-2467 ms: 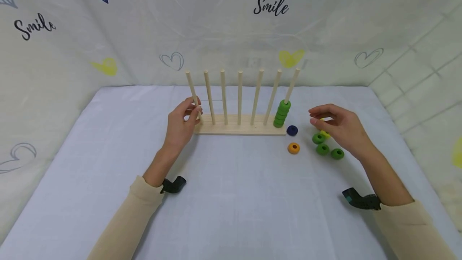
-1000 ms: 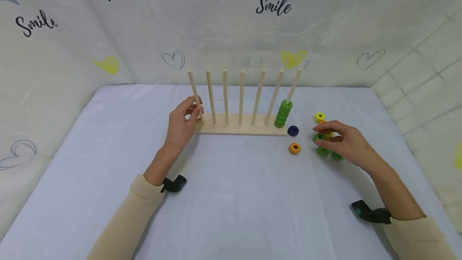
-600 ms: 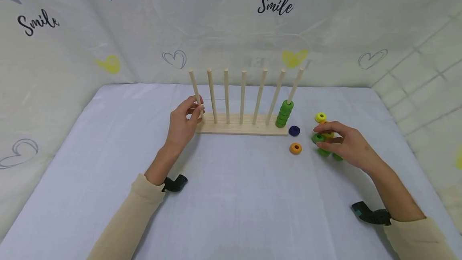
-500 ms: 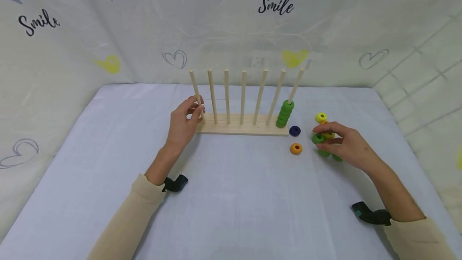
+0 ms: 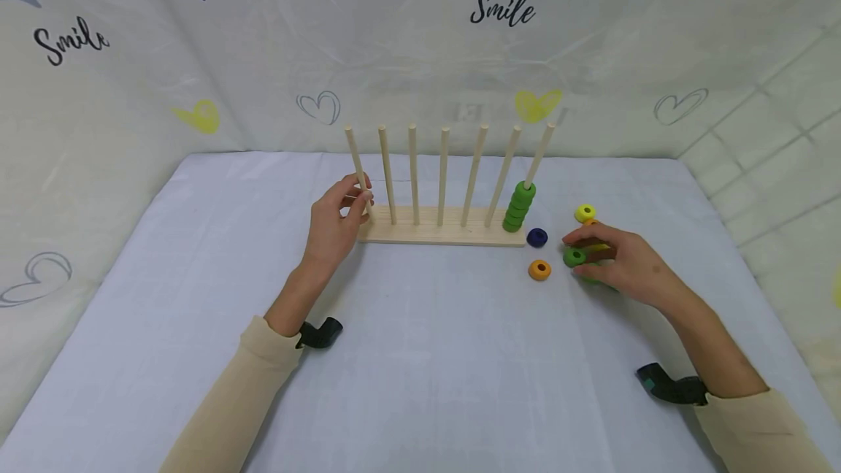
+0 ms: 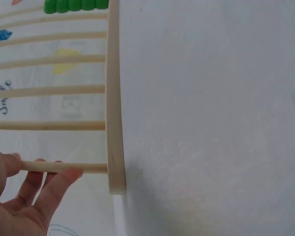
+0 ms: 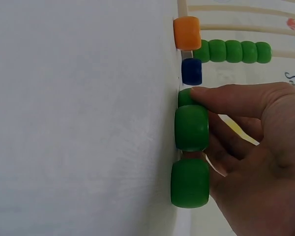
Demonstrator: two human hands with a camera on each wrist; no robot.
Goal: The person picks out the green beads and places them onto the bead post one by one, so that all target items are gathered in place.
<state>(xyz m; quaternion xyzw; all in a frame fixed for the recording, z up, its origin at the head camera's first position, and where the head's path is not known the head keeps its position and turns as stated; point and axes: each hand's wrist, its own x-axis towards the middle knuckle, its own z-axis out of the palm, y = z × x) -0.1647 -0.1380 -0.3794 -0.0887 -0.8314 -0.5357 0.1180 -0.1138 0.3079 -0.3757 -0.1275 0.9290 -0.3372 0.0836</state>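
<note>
Seven wooden pegs (image 5: 443,174) stand on a wooden base (image 5: 407,236) upon the white cloth (image 5: 420,363). We find the left hand (image 5: 333,227) at the base's nine o'clock end, thumb and fingers pinching the endmost peg (image 5: 355,155). The peg at three o'clock (image 5: 541,152) carries five stacked green beads (image 5: 520,206). At five o'clock of that stack we note a dark blue bead (image 5: 537,238), with an orange bead (image 5: 539,270) at its six o'clock. At four o'clock of the blue bead, the right hand (image 5: 634,265) pinches a loose green bead (image 5: 574,258) between thumb and fingers. We log two further green beads (image 7: 190,183) near that hand, and a yellow bead (image 5: 585,213) between twelve and one o'clock of the pinched one.
</note>
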